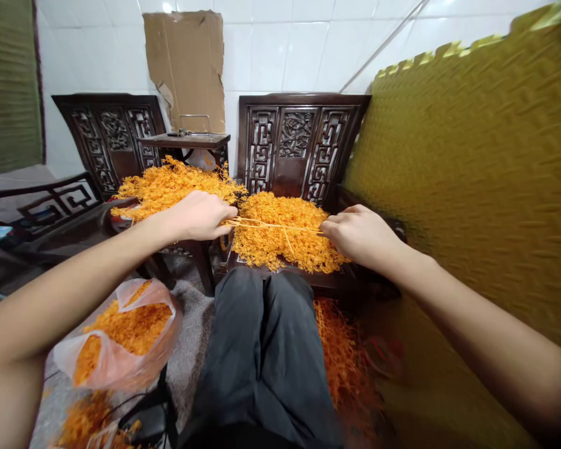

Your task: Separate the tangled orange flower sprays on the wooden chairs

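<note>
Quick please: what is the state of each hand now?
Left hand: closed on one end of thin orange strands.
Right hand: closed, pinching the other end of the strands.

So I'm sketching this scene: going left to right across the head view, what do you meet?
Plastic bag → left pile → left hand → strands held between the hands, over the right pile → right hand → yellow mat.

Both bare arms outstretched forward, left hand and right hand closed, fingers pinched, facing each other.
</note>
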### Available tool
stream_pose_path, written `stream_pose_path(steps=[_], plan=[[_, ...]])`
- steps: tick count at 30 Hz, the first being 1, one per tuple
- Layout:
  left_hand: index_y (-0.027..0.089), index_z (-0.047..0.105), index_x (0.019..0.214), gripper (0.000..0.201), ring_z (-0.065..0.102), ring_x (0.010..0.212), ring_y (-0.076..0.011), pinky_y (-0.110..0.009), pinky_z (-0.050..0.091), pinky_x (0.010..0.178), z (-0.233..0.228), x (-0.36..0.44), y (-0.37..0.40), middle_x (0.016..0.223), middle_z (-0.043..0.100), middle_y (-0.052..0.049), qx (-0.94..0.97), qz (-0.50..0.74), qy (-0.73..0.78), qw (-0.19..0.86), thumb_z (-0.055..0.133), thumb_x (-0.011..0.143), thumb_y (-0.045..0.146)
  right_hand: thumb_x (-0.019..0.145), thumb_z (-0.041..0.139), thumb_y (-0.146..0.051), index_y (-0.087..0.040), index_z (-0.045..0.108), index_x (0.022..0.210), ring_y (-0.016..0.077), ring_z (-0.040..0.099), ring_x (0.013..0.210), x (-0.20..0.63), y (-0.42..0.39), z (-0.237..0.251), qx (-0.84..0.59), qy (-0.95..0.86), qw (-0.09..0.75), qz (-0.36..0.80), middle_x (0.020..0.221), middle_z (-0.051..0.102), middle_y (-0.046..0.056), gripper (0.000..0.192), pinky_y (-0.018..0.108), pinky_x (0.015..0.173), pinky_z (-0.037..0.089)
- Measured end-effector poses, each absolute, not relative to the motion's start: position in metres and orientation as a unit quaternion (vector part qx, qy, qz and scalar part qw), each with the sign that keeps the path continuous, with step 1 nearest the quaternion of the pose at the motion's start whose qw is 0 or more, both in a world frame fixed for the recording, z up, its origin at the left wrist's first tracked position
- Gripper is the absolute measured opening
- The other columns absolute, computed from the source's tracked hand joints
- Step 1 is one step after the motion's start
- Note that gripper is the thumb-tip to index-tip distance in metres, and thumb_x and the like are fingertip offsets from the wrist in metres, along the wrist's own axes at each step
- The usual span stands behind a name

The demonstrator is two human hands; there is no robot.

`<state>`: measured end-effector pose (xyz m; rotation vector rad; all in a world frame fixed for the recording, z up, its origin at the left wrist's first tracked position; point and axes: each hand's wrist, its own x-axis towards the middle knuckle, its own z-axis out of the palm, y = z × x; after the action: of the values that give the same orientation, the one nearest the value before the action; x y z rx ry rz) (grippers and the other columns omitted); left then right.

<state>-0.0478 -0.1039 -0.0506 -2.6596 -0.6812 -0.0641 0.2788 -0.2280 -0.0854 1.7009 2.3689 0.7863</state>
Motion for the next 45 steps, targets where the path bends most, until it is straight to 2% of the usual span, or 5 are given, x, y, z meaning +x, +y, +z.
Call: stream_pose_path(steps=[7, 19, 26, 31, 45], plan=[[0.020, 0.051, 0.069, 0.031, 0.048, 0.054, -0.0129, -0.027, 0.033, 0.057, -0.034, -0.074, -0.130, 0.059, 0.055, 0.001, -0.969, -0.093, -0.221, 0.064, 0.051, 0.093, 0.039, 0.101, 0.046, -0.038, -0.022, 0.071, 0.110, 0.0203, 0.070, 0.080, 0.280, -0.269, -0.079, 0.567, 0.776, -0.041, 0.273, 0.095, 0.079, 0.006, 0.031, 0.029, 0.061, 0.033], [0.019, 0.061, 0.085, 0.023, 0.054, 0.060, -0.0186, -0.030, 0.035, 0.060, -0.020, -0.076, -0.165, 0.063, 0.058, -0.003, -0.929, -0.086, -0.266, 0.242, 0.054, 0.092, 0.039, 0.096, 0.045, -0.030, -0.023, 0.074, 0.121, 0.0266, 0.072, 0.087, 0.269, -0.297, -0.069, 0.674, 0.687, -0.102, 0.251, 0.107, 0.079, 0.010, 0.039, 0.033, 0.070, 0.047], [0.020, 0.048, 0.069, 0.034, 0.041, 0.051, -0.0117, -0.027, 0.032, 0.056, -0.023, -0.040, -0.193, 0.055, 0.045, 0.003, -0.939, -0.277, -0.202, 0.019, 0.044, 0.096, 0.041, 0.098, 0.051, -0.054, -0.018, 0.070, 0.132, 0.0118, 0.047, 0.048, 0.244, -0.293, -0.072, 0.511, 0.747, -0.414, -0.096, 0.058, 0.059, -0.002, 0.053, 0.026, 0.051, 0.036], [0.019, 0.044, 0.065, 0.036, 0.040, 0.052, -0.0098, -0.024, 0.031, 0.052, -0.037, 0.002, -0.215, 0.055, 0.046, 0.004, -0.928, -0.295, -0.195, -0.116, 0.049, 0.093, 0.042, 0.095, 0.059, -0.057, -0.018, 0.047, 0.155, 0.0094, 0.041, 0.047, 0.208, -0.291, -0.069, 0.417, 0.740, -0.465, -0.249, 0.056, 0.049, -0.007, 0.072, 0.024, 0.049, 0.033], [0.013, 0.071, 0.110, 0.038, 0.076, 0.092, -0.0304, -0.039, 0.057, 0.079, -0.049, 0.040, -0.283, 0.100, 0.076, -0.018, -0.907, -0.157, -0.377, 0.106, 0.039, 0.099, 0.030, 0.071, 0.082, -0.055, -0.021, 0.076, 0.089, 0.0227, 0.069, 0.093, 0.167, -0.300, -0.104, 0.347, 0.459, -0.733, -0.363, 0.093, 0.076, 0.006, 0.039, 0.036, 0.084, 0.056]])
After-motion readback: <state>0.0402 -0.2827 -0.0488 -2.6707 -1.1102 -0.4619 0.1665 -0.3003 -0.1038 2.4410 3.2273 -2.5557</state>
